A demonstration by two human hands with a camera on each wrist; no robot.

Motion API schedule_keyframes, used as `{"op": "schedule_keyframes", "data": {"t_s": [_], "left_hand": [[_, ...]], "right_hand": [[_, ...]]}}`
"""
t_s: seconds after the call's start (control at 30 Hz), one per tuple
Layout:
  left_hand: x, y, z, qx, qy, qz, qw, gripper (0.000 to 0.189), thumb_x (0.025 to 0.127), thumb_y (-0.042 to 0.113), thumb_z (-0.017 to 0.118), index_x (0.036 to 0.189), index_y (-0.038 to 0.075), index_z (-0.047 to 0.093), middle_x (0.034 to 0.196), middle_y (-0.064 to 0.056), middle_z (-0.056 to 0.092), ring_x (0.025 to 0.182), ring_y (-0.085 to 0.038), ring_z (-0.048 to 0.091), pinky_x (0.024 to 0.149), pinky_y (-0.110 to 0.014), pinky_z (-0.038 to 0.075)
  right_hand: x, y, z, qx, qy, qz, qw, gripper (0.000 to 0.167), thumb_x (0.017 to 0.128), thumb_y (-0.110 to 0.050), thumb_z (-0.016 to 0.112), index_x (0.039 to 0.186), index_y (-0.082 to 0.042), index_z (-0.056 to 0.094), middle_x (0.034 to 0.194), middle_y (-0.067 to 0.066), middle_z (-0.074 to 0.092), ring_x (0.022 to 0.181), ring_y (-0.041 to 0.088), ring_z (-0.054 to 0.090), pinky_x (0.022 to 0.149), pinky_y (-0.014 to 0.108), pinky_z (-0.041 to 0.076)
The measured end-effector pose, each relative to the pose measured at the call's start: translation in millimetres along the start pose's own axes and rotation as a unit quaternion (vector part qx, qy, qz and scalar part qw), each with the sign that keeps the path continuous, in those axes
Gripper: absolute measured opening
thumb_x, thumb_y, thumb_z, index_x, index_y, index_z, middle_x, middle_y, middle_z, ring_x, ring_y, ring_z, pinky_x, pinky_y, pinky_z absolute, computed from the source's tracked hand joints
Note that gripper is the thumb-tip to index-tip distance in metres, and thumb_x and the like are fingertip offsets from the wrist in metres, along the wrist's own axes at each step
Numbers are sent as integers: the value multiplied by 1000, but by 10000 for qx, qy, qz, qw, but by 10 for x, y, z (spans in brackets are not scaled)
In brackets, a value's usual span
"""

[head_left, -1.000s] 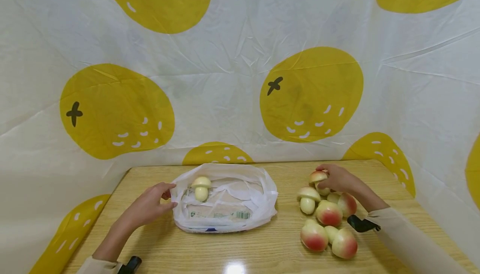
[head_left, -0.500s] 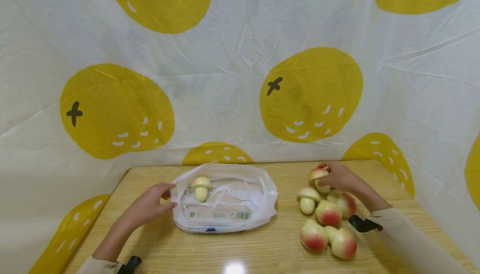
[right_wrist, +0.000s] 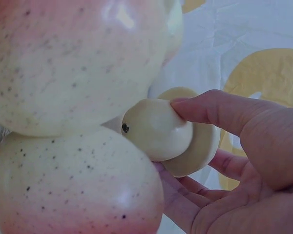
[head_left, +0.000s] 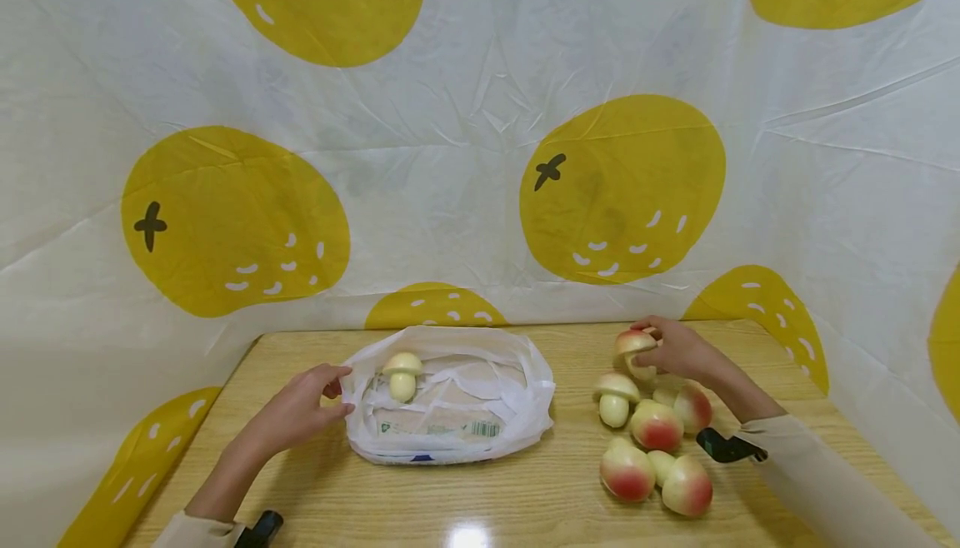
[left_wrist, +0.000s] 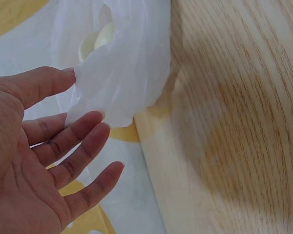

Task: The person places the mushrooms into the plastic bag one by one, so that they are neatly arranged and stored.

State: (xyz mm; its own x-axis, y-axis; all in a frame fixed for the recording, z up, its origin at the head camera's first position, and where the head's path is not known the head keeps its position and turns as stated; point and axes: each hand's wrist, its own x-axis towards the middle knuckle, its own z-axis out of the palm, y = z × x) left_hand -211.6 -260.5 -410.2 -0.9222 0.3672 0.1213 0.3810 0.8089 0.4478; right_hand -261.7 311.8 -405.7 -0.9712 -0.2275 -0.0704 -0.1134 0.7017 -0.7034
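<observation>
My right hand [head_left: 678, 352] pinches a mushroom [head_left: 632, 345] with a red-tinged cap at the far side of the pile. In the right wrist view the thumb presses its pale stem [right_wrist: 158, 129] while the fingers curl behind the cap. Left of centre lies a white plastic bag [head_left: 532, 415], its mouth facing up. One pale mushroom [head_left: 402, 377] sits inside it. My left hand [head_left: 303, 406] holds the bag's left rim; in the left wrist view, thumb and fingertips are on the thin plastic [left_wrist: 122, 73].
Several more mushrooms, cream with red caps, lie close together on the right, among them an upright one [head_left: 615, 398] and a red-capped one [head_left: 686, 485] nearest me. The wooden table [head_left: 420, 506] ends at a white cloth [head_left: 450, 223] printed with yellow fruit.
My right hand has shifted slightly up and left with the mushroom in its fingers, away from the pile. My left hand and the bag stay put.
</observation>
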Motion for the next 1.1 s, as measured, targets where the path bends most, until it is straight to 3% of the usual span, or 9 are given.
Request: {"op": "schedule_keyframes", "data": {"t_s": [0.43, 0.97, 1.1], "left_hand": [[21, -13, 11, 15, 29, -20, 10000, 53, 89, 19, 79, 131, -8, 61, 102, -4, 65, 95, -20, 63, 82, -41, 55], [16, 2, 0, 20, 18, -48, 10000, 52, 88, 17, 79, 130, -9, 62, 102, -4, 65, 94, -19, 63, 81, -40, 55], [15, -8, 8, 36, 59, -25, 10000, 52, 88, 17, 80, 129, -9, 62, 102, -4, 65, 93, -19, 62, 80, -39, 55]], "right_hand": [[14, -89, 4, 528, -66, -121, 9985, 69, 91, -17, 77, 145, 10, 42, 137, 41, 43, 96, 27, 68, 81, 47, 60], [1, -356, 79, 1064, -197, -585, 9924, 63, 93, -14, 74, 145, 6, 44, 133, 33, 49, 97, 26, 67, 87, 49, 59], [-13, -419, 104, 1193, -187, -709, 9901, 61, 93, -16, 75, 144, 3, 46, 131, 31, 52, 101, 27, 65, 87, 44, 58]]}}
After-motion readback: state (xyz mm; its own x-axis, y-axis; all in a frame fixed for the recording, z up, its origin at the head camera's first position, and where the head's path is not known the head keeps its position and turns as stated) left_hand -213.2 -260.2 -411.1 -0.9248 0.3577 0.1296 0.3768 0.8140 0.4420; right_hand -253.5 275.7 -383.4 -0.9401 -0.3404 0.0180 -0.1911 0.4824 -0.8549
